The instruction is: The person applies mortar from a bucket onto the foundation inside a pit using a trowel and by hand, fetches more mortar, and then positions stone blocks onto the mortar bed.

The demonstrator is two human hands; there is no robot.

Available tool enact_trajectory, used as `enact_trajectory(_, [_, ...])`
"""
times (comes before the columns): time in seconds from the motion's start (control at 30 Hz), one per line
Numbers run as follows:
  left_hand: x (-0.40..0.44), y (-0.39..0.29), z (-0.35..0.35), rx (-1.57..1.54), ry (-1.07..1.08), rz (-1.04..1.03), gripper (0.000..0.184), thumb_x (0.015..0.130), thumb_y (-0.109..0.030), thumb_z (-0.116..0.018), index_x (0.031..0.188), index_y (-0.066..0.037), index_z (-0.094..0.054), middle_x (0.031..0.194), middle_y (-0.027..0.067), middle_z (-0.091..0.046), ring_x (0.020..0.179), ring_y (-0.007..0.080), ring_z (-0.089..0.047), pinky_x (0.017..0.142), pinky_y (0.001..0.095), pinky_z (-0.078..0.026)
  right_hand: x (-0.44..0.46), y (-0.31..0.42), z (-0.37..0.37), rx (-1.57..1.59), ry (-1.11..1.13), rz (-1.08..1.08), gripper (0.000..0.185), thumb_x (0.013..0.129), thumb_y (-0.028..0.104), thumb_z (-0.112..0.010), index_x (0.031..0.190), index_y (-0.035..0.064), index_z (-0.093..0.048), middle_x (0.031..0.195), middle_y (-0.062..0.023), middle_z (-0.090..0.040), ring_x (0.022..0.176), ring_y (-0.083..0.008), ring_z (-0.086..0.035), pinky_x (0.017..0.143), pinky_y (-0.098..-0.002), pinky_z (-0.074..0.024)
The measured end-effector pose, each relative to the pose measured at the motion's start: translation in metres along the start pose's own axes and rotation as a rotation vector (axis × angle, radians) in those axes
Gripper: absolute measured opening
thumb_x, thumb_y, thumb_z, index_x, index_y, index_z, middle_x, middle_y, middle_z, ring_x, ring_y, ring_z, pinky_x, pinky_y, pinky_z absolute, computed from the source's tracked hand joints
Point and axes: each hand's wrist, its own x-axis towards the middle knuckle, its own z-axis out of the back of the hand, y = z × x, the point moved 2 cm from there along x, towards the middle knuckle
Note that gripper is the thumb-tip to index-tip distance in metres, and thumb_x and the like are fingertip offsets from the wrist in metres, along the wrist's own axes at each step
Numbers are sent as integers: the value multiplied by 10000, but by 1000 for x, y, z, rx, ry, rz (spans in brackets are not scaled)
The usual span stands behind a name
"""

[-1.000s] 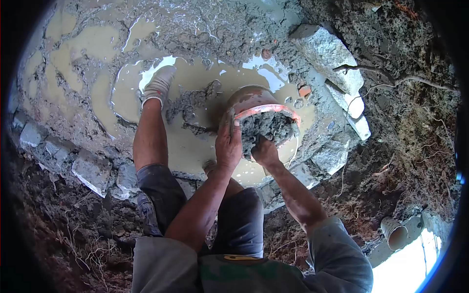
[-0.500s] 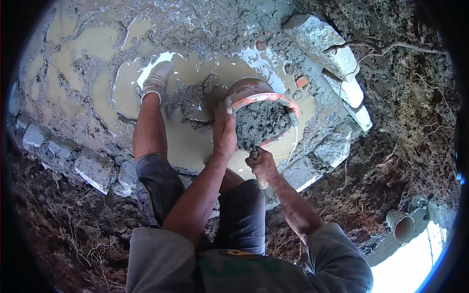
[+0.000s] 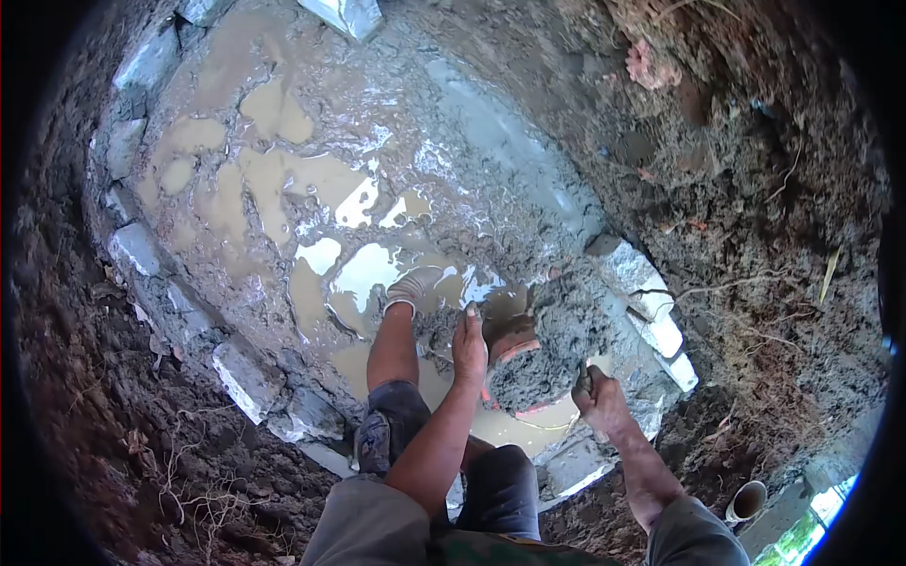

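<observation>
An orange-rimmed bucket [image 3: 517, 351] lies tipped in the muddy water, its mouth towards me. Grey wet mortar [image 3: 536, 382] fills it, and more mortar is heaped at its upper right. My left hand [image 3: 469, 351] is closed on the bucket's left side, some of its fingers hidden. To the right of the bucket, my right hand [image 3: 605, 406] grips the handle of a trowel [image 3: 583, 382]. The trowel's blade cannot be made out among the mortar. My gloved or sock-covered foot [image 3: 415, 285] stands in the water left of the bucket.
Rough stone blocks [image 3: 247, 379] edge the muddy floor on the left, and pale stones [image 3: 651, 304] edge it on the right. Soil walls with thin roots [image 3: 741, 283] rise around. A pipe end [image 3: 746, 502] sticks out at lower right.
The view has swung, showing more of the muddy floor. The trowel hand has moved right, away from the bucket's mouth, and mortar now spreads over the bucket's upper right side.
</observation>
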Motion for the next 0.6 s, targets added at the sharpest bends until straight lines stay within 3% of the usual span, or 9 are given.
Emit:
enact_trajectory(0.1, [10, -23, 19, -59, 17, 2, 458, 968, -405, -456, 1083, 18, -588, 899, 84, -618, 849, 180, -547, 801, 320, -419, 101, 70, 14, -179, -141, 171, 220, 760, 152, -571, 897, -10, -512, 663, -255, -579, 684, -459, -593, 630, -521, -464])
enact_trajectory(0.13, [18, -28, 23, -88, 28, 0, 450, 969, -396, -456, 1079, 19, -588, 893, 79, -616, 840, 176, -541, 795, 321, -417, 134, 107, 18, -237, -207, 240, 234, 765, 155, -575, 922, -5, -510, 681, -252, -590, 694, -467, -590, 655, -520, -470])
enact_trajectory(0.23, [50, -45, 30, -153, 6, -52, 387, 973, -332, -464, 1068, 24, -583, 880, 60, -608, 801, 162, -512, 772, 324, -413, 253, 183, 6, -373, -488, 457, 307, 764, 150, -616, 1001, 13, -478, 949, -258, -578, 832, -434, -603, 721, -494, -494])
enact_trajectory(0.33, [56, -113, 28, -236, 18, -65, 355, 973, -290, -474, 1066, 38, -576, 882, 71, -606, 808, 159, -508, 781, 317, -413, 369, 268, 0, -546, -503, 377, 318, 756, 124, -616, 1007, 9, -458, 1015, -255, -568, 851, -430, -620, 755, -487, -507])
enact_trajectory(0.37, [59, -120, 28, -204, 17, -161, 342, 971, -261, -482, 1074, 54, -566, 906, 99, -614, 836, 163, -517, 801, 312, -415, 389, 288, -1, -604, -498, 380, 329, 751, 123, -618, 1009, 6, -451, 1021, -258, -568, 859, -426, -624, 761, -485, -509])
enact_trajectory(0.47, [72, -122, 30, -305, 1, -64, 333, 946, -304, -553, 1075, -2, -606, 911, 4, -610, 816, 67, -496, 744, 237, -407, 398, 307, 2, -523, -551, 321, 350, 751, 129, -612, 1029, 0, -441, 1028, -265, -568, 875, -419, -626, 774, -474, -509])
enact_trajectory(0.57, [79, -141, 28, -174, 4, 85, 442, 949, -323, -519, 1105, 88, -550, 978, 162, -625, 909, 191, -536, 847, 313, -411, 371, 281, 9, -508, -493, 266, 363, 773, 152, -589, 1075, 3, -454, 1066, -262, -569, 916, -433, -613, 816, -483, -492])
enact_trajectory(0.6, [82, -148, 26, -179, -6, 55, 451, 945, -331, -524, 1103, 91, -551, 983, 166, -625, 908, 194, -538, 846, 316, -412, 364, 262, 8, -497, -475, 249, 357, 802, 192, -575, 1085, -1, -473, 1052, -277, -582, 916, -441, -611, 821, -490, -485])
